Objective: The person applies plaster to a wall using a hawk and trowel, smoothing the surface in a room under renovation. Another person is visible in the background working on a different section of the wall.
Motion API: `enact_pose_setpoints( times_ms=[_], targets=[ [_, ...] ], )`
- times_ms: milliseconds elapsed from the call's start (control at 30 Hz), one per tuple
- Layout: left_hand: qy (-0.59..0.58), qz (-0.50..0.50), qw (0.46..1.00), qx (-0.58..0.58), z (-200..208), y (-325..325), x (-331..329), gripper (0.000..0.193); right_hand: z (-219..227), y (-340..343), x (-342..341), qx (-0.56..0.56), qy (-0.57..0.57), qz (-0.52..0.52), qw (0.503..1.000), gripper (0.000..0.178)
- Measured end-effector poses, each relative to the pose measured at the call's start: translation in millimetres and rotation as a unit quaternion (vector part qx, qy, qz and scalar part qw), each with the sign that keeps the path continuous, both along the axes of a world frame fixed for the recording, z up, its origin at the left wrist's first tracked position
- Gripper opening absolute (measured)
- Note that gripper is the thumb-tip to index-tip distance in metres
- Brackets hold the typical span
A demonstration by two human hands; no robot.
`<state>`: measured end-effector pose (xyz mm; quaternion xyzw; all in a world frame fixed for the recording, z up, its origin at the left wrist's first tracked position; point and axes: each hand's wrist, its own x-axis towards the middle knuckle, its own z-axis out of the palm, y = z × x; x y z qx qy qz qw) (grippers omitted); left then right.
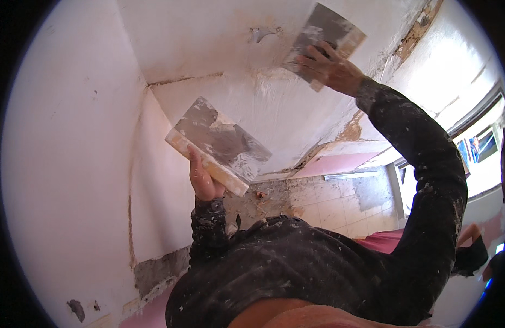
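Note:
My left hand (pixel 205 179) is closed around the pale wooden-looking handle of a wide putty knife (pixel 214 131). Its broad grey blade carries smears of white plaster and points away from me. Up high and to the right, my right hand (pixel 338 74) grips a second wide putty knife (pixel 324 28), fingers spread over its blade. That blade lies close to the white plastered wall (pixel 208 38); whether it touches, I cannot tell. Both dark sleeves are spattered with white.
A brown unplastered seam (pixel 350 128) runs diagonally across the wall, and a small hole (pixel 260 35) shows higher up. Below is a tiled floor (pixel 331 205) with debris. A bright window (pixel 484 147) stands at the right, and another person's arm (pixel 471 235) shows at the lower right.

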<state>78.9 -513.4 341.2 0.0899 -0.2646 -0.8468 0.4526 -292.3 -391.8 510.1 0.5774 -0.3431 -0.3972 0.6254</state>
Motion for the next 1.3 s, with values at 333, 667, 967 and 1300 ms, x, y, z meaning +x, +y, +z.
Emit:
enact_pose_setpoints(
  times_ms=[333, 667, 967, 1300],
  targets=[
    [-0.005, -0.044, 0.999, 0.007, 11.5, 3.2, 5.9, 0.056, -63.9, -20.7, 78.7, -0.329, -0.58, 0.025, 0.745, 0.071],
    [0.018, -0.063, 0.998, 0.007, 7.8, -2.7, 0.7, 0.053, -126.4, -42.3, 94.7, -0.16, -0.57, -0.025, 0.805, 0.068],
    [0.033, -0.114, 0.992, -0.044, -10.3, -10.4, -2.4, 0.052, -98.2, -86.4, 146.1, -0.263, -0.6, 0.013, 0.755, 0.068],
    [-0.015, -0.065, 0.995, -0.077, 6.9, -2.5, 7.0, 0.052, -117.6, -1.8, 132.0, -0.091, -0.724, -0.057, 0.682, 0.055]
  ],
)
